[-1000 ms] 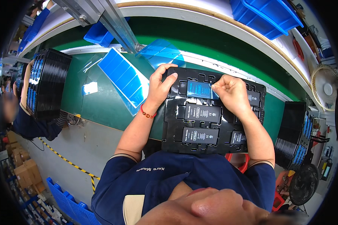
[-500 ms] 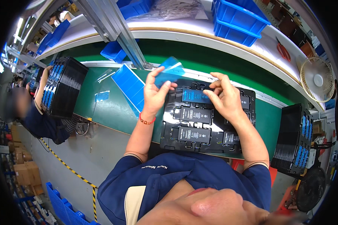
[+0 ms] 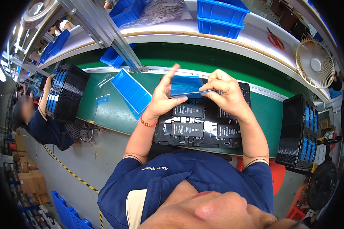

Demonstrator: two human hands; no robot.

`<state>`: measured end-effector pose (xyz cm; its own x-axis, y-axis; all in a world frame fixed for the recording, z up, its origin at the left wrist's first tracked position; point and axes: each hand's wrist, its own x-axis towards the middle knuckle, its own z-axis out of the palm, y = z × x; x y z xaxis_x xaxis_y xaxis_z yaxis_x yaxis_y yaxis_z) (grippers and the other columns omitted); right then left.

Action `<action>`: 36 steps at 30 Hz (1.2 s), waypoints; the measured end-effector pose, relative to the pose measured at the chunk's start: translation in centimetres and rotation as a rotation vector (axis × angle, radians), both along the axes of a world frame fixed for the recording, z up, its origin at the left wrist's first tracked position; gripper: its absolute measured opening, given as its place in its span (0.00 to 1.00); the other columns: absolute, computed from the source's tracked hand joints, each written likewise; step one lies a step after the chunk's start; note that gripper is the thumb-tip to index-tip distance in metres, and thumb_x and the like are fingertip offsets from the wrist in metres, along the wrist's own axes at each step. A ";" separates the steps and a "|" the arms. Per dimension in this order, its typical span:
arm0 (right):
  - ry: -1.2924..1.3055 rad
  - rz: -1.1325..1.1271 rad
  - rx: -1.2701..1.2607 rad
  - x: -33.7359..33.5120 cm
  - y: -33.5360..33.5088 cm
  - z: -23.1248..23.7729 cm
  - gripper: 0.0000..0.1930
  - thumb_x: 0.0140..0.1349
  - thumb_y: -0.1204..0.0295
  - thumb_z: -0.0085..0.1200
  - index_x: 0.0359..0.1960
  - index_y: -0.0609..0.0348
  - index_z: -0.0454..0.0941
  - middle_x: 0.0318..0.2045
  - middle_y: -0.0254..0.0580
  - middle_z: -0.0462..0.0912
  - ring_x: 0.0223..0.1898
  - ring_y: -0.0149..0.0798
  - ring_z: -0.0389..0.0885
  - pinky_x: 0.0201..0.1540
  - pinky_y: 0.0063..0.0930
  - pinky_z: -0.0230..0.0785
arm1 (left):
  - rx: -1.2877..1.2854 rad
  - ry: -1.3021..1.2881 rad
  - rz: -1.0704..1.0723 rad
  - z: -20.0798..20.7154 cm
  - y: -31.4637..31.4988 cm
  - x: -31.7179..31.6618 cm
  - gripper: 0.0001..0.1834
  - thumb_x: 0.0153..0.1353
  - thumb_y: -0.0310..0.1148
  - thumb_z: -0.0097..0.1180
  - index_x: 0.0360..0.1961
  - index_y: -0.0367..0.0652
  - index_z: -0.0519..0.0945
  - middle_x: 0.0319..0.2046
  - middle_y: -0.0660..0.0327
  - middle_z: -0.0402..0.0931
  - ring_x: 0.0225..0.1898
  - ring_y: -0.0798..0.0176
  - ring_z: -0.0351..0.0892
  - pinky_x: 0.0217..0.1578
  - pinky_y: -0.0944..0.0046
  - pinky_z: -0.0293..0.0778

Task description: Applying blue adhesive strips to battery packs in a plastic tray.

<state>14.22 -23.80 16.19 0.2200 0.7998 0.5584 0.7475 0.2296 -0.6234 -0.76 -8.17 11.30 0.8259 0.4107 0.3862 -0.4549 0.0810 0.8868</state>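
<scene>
A small sheet of translucent blue film (image 3: 187,86) is stretched between my hands above a black plastic tray (image 3: 202,143). At its right end my right hand (image 3: 226,91) pinches it between thumb and fingertips. My left hand (image 3: 163,98) is at the other end, thumb and forefinger spread wide apart; whether it touches the film I cannot tell. Several flat black battery packs (image 3: 186,129) with white print lie in the tray's pockets. The film and my hands hide the tray's far row.
A larger blue film sheet (image 3: 132,93) and a small blue piece (image 3: 102,100) lie left on the green bench. Tray stacks (image 3: 67,93) (image 3: 296,131) stand at both ends. Behind are a shelf with blue bins (image 3: 221,19), red-handled scissors (image 3: 275,40) and a fan (image 3: 315,64). Another person works at left.
My left hand's thumb and forefinger have spread apart. My right hand has lifted off the tray's far row and taken the film's right end. The view has shifted slightly.
</scene>
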 end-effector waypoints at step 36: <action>0.963 -0.355 -0.450 9.0 -6.8 -5.2 0.09 0.52 0.76 0.64 0.22 0.62 0.74 0.10 0.29 0.70 0.06 0.19 0.59 0.06 0.16 0.46 | -0.167 0.408 0.032 -2.7 0.0 -1.7 0.10 0.61 0.21 0.54 0.44 0.35 0.75 0.44 0.58 0.73 0.43 0.66 0.77 0.31 0.68 0.83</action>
